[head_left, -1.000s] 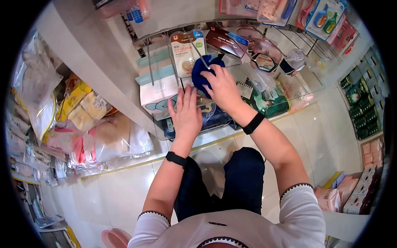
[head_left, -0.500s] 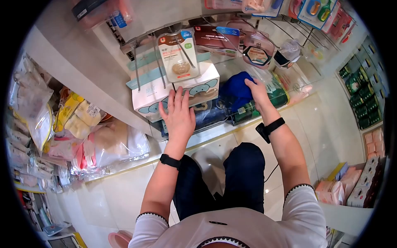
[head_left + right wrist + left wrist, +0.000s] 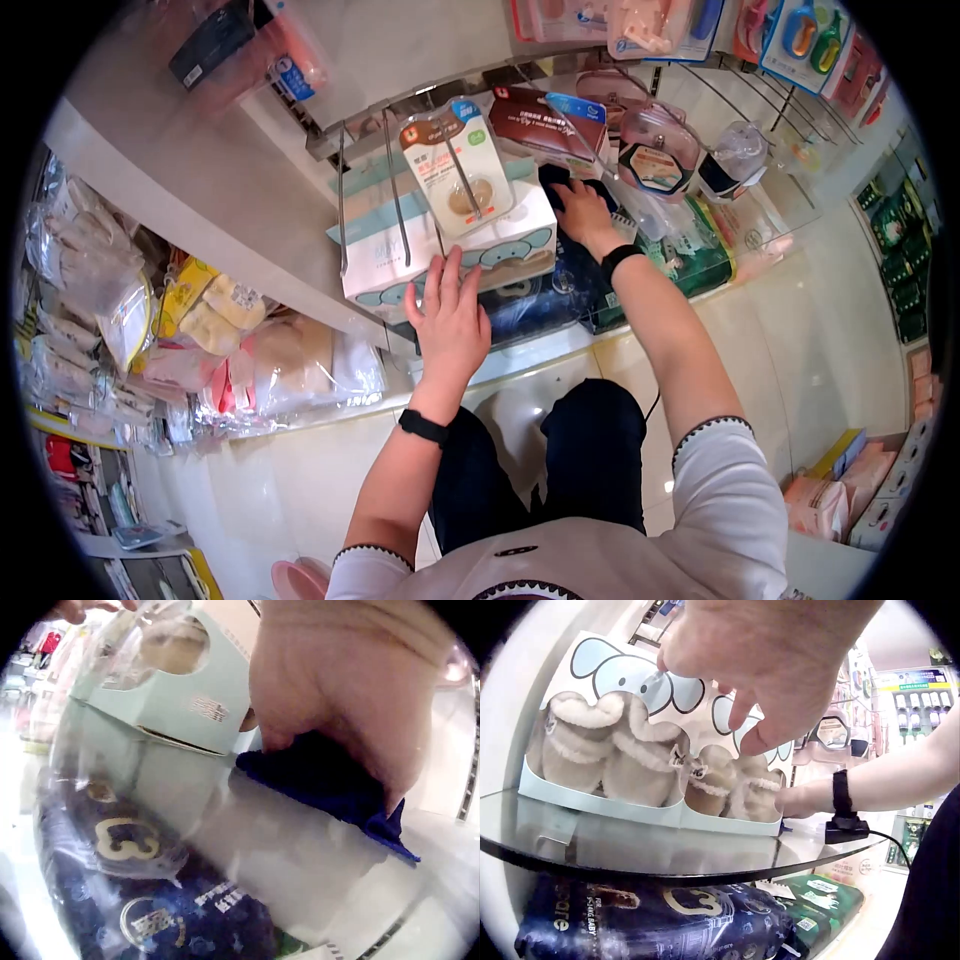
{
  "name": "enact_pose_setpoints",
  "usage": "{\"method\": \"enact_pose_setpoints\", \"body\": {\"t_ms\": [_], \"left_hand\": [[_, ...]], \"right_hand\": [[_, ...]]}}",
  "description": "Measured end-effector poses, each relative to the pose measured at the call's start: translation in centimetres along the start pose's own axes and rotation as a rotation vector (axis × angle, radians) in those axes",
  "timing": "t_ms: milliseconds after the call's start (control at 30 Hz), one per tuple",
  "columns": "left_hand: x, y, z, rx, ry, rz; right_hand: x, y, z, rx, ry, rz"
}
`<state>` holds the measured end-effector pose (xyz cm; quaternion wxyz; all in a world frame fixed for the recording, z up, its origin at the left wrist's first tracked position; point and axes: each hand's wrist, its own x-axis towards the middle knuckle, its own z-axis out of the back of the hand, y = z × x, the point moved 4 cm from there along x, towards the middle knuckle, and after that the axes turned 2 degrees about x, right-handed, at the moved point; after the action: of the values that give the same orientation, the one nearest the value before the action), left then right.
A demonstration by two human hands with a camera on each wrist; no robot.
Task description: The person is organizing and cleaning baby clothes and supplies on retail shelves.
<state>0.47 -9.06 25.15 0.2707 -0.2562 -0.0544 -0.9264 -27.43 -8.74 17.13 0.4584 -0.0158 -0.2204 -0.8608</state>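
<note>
The white box with blue elephant drawings (image 3: 380, 265) stands on a glass shelf (image 3: 735, 855); fluffy slippers (image 3: 641, 761) show through its windows. My left hand (image 3: 450, 325) touches the box's front edge with spread, nearly straight fingers. In the left wrist view that hand (image 3: 761, 660) is in front of the elephant drawings. To the right of the box, my right hand (image 3: 588, 218) holds a dark blue cloth (image 3: 560, 190) against the shelf. The right wrist view shows this hand (image 3: 345, 697) with fingers bent round the bunched cloth (image 3: 322, 780).
A carded package (image 3: 460, 170) hangs on a hook before the box. Metal hooks and hanging pouches (image 3: 655, 150) are above the shelf. Blue packs (image 3: 652, 922) and a green pack (image 3: 821, 907) lie beneath the glass. A pillar (image 3: 215, 215) stands at the left.
The right hand swung right and forward off the shelf with the blue cloth, then went back in beside the box. The left hand stays at the box front. The view has shifted.
</note>
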Motion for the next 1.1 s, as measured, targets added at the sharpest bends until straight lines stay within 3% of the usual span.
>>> {"method": "enact_pose_setpoints", "body": {"t_ms": [133, 200, 367, 467, 500, 567, 667, 733, 800, 867, 933, 1067, 1100], "left_hand": [[0.0, -0.1, -0.3, -0.067, -0.027, 0.031], [-0.1, -0.1, -0.5, -0.104, -0.068, 0.042], [-0.6, 0.0, 0.7, -0.265, -0.125, 0.065], [-1.5, 0.3, 3.3, -0.469, -0.225, 0.125], [-1.8, 0.6, 4.3, -0.586, -0.232, 0.157], [-2.1, 1.7, 4.7, -0.783, -0.337, 0.168], [-2.0, 2.5, 4.8, -1.600, -0.223, 0.452], [-2.1, 2.5, 5.7, -1.624, -0.160, 0.423], [-2.3, 2.3, 6.5, -1.659, -0.102, 0.438], [-2.1, 2.0, 7.0, -1.718, -0.068, 0.470], [-1.3, 2.0, 6.8, -1.760, -0.026, 0.488], [0.1, 1.8, 5.7, -1.828, 0.036, 0.524], [0.2, 1.5, 5.8, -1.827, 0.058, 0.525]], "right_hand": [[-5.0, 0.2, 2.2, -0.030, 0.003, 0.066], [-8.6, 0.4, 2.9, -0.044, -0.091, 0.139], [-16.1, 0.8, 5.1, -0.053, 0.001, 0.178], [-17.2, 0.1, 6.7, 0.315, 0.361, 0.105], [-17.7, 2.0, 9.1, 0.615, 0.486, -0.118], [-16.7, 5.6, 13.2, 0.766, 0.356, -0.085], [-15.1, 11.9, 19.0, 0.934, 0.191, 0.036], [-14.4, 16.3, 21.2, 1.027, 0.136, 0.165], [-12.9, 18.8, 20.5, 0.894, -0.025, 0.367], [-12.5, 19.7, 18.6, 0.880, -0.102, 0.331], [-13.6, 19.7, 18.4, 0.685, -0.221, 0.387], [-15.4, 17.3, 18.0, 0.570, -0.122, 0.376], [-15.6, 16.4, 18.3, 0.739, 0.033, 0.221]]}}
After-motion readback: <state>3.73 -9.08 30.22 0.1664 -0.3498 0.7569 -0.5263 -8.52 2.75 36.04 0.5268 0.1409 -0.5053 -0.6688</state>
